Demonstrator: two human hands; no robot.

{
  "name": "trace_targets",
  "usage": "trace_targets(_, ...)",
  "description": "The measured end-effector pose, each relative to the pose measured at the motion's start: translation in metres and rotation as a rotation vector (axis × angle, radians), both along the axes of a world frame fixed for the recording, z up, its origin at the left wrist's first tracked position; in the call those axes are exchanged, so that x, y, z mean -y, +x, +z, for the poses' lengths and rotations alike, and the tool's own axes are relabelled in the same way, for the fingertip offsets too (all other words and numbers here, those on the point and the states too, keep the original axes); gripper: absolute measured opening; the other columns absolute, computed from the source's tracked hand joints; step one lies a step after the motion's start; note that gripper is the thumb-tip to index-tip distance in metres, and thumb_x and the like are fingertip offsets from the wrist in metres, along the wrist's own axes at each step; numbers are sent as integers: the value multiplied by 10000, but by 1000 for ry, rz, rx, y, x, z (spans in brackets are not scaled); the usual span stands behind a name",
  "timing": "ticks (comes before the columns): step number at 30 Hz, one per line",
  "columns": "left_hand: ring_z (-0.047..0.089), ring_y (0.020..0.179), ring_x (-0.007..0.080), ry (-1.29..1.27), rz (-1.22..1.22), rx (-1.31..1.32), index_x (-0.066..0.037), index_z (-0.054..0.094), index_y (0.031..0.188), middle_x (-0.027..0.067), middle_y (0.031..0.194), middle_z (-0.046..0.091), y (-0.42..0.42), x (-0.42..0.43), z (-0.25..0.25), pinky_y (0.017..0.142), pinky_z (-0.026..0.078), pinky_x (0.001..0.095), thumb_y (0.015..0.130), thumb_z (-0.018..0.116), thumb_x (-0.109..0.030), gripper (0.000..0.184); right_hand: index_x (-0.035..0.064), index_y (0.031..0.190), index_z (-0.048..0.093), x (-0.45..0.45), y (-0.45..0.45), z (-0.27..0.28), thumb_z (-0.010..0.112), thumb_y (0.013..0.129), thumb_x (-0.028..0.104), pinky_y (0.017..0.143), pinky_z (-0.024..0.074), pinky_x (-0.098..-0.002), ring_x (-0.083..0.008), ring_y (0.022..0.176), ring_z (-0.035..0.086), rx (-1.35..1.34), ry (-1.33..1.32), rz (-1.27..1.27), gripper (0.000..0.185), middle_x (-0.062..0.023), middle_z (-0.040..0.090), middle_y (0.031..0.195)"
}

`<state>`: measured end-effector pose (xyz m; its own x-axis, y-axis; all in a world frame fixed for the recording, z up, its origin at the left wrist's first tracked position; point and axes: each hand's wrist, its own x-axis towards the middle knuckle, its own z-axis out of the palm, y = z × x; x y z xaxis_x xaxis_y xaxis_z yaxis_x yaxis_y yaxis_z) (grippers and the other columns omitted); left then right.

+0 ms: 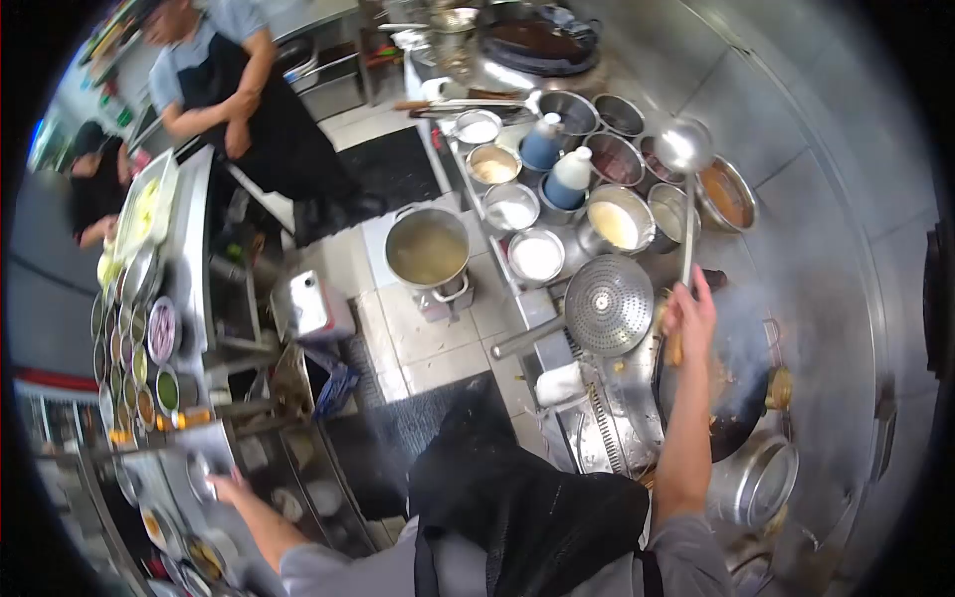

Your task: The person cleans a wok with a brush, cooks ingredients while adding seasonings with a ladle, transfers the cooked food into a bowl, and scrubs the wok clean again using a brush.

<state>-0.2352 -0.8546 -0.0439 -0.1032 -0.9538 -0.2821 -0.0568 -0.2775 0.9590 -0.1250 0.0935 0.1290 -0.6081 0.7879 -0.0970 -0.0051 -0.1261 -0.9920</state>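
My right hand [690,316] is closed around the handle of a long metal ladle [684,147], its bowl raised over the pots of seasonings. Below that hand a dark wok [741,398] steams on the stove, partly hidden by my forearm. A perforated strainer [609,304] lies just left of the wok. Stretched out to the far left, my left hand [231,488] has its fingers on the edge of a small metal bowl [202,476] at the side counter. The fingers look closed on its rim, though they are small and blurred.
Metal pots of sauces and powders, including a white powder pot [535,256], and blue-filled squeeze bottles [568,179] line the stove. A large stockpot [428,249] stands behind me. Ingredient containers [164,331] crowd the left counter. A co-worker in a dark apron [264,129] stands nearby; another person is farther left.
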Motion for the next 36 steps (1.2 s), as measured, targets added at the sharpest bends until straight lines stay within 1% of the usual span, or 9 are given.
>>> trace_targets(4,630,853,274,-136,-438,545,156,519,1183,229,1078,625,-23,-45,-35,702,602,402,909,767,-395,663,103,1608,322,-16,-94,-1,664,1018,152,401,419,-289,-144,493,551,-93,-118,31,684,-63,614,748)
trace_targets(5,591,815,255,-866,-367,789,118,546,1145,197,1011,640,-36,-57,-84,753,547,389,891,762,-323,552,105,1603,330,-19,-110,2,662,1021,157,405,433,-297,-151,495,559,-116,-180,16,673,-69,620,758)
trace_targets(6,613,861,273,-487,-684,765,119,550,1178,205,1021,649,-37,-104,-81,826,531,416,900,744,-281,524,104,1597,341,-20,-123,0,661,1022,158,409,442,-301,-155,498,564,-152,-201,-3,660,-75,622,766)
trace_targets(8,642,988,265,-535,-1256,563,94,545,1238,205,1120,658,-45,-171,-113,920,525,434,957,661,-144,386,101,1583,369,-25,-142,-16,664,1021,165,417,452,-305,-161,499,573,-205,-195,-41,638,-89,625,768)
trace_targets(13,637,1186,285,-459,-1730,440,60,575,1293,197,1221,658,-67,-341,-105,1033,489,394,966,708,-159,415,61,1599,339,-57,-138,-47,642,1010,136,418,447,-300,-132,477,555,97,34,-186,667,-46,598,703)
trace_targets(28,620,921,172,-327,-1791,247,11,611,922,78,894,658,-189,-445,-101,782,493,363,988,613,-157,181,70,1592,381,-69,-116,-67,643,1004,122,428,441,-307,-118,464,550,258,175,-204,646,-25,592,663)
trace_targets(29,610,995,176,-640,-1929,280,14,638,1020,100,959,646,-198,-424,-148,833,500,351,949,596,-84,128,84,1591,391,-65,-115,-67,643,1004,120,428,440,-305,-114,463,546,278,221,-199,640,-19,587,661)
trace_targets(33,613,1079,259,-276,-1885,31,29,537,1359,156,1247,577,-169,-468,-128,955,510,353,876,512,67,486,104,1600,371,-68,-128,-45,633,1026,112,420,418,-274,-100,479,531,211,148,-85,631,-23,579,736)
trace_targets(36,679,1070,271,-336,-1972,181,40,537,1335,168,1274,600,-166,-488,-113,924,540,359,856,521,104,483,112,1599,375,-74,-152,-30,642,1025,128,423,428,-280,-107,480,538,179,76,-49,633,-26,583,733)
